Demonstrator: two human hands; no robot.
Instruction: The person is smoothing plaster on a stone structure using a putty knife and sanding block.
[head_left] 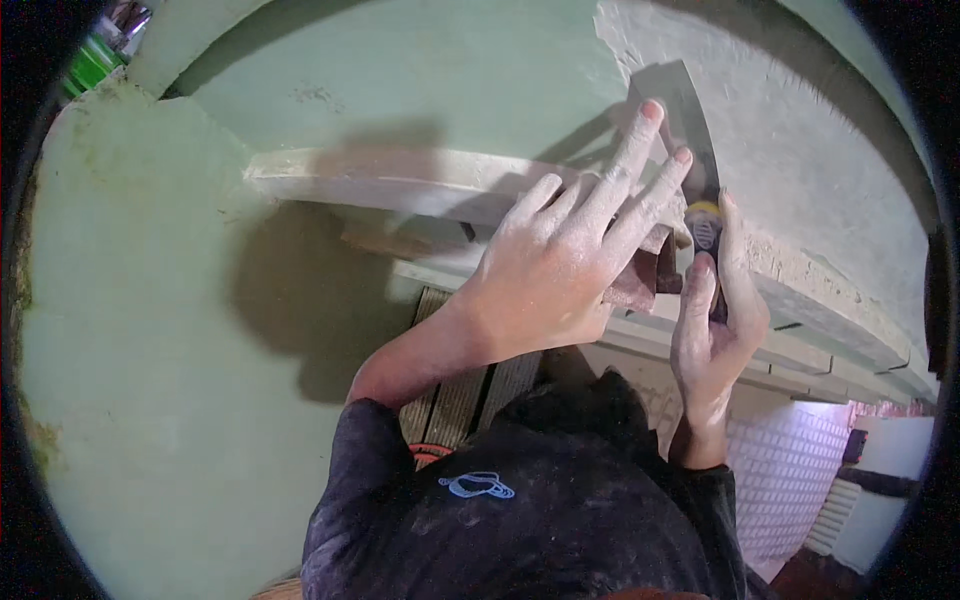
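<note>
Gripping a broad-bladed scraper (680, 95) by its dark handle (706, 235), a dust-whitened right hand (725, 325) was the nearer to the tool, while the left hand (550, 255) reached across open, two fingertips (652, 110) over the blade (how firmly they pressed could not be told). The scraper's long axis ran away from the wearer's dark shirt (560, 530), tilting slightly left, its far edge at grey-white plaster (780, 130) beside a pale green panel (450, 80).

Soft, fairly bright light, seemingly from three o'clock, big fuzzy shadow (300, 300) at nine o'clock, smaller shadow (598, 132) beside the blade (682, 92) at one o'clock, purplish glow (822, 422) on the checked wall (780, 475) at four o'clock, bendy lines near the black rim (30, 60)
</note>
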